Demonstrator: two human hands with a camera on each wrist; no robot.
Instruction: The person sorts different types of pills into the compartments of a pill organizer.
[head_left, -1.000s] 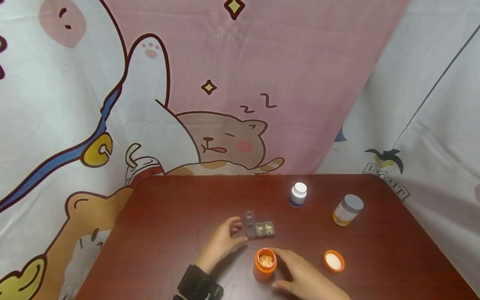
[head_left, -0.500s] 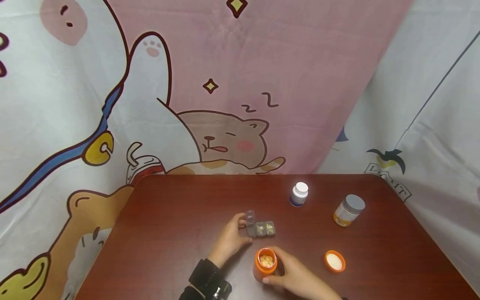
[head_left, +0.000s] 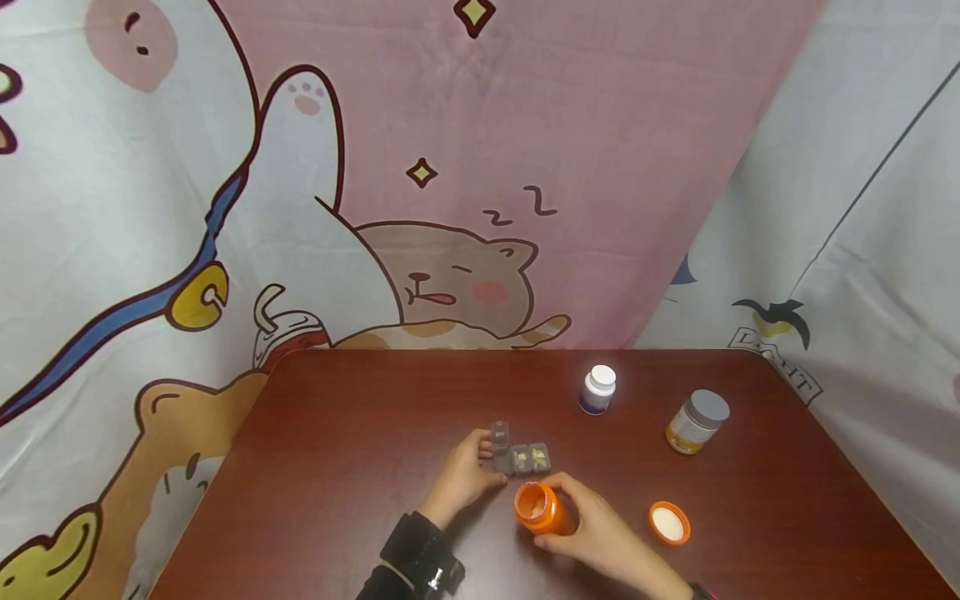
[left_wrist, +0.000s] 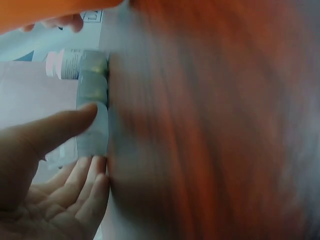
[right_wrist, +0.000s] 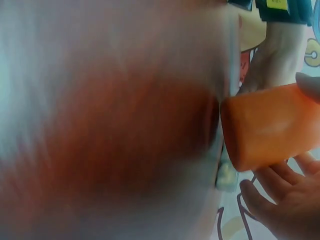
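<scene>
My right hand [head_left: 603, 532] grips an orange pill bottle [head_left: 553, 513], its uncapped mouth tilted up and to the left. Pale tablets show dimly inside the mouth. In the right wrist view the bottle's base [right_wrist: 270, 125] is lifted off the table. A small clear pill organizer [head_left: 521, 459] lies just beyond the bottle, its left compartment lid standing open. Its other two compartments hold yellowish pills. My left hand [head_left: 463, 477] holds the organizer's left end, thumb [left_wrist: 75, 122] on the near side and fingers [left_wrist: 82, 185] round the end.
An orange cap [head_left: 668, 523] lies inside up on the dark red table [head_left: 337, 467], right of my right hand. A small white bottle [head_left: 597, 390] stands at the back. A jar with a grey lid [head_left: 697, 422] is at the back right. A cartoon-printed cloth [head_left: 615, 167] hangs behind.
My right hand has closed round the orange bottle, lifted it and tipped it toward the organizer. My left hand has moved right and taken hold of the organizer's end.
</scene>
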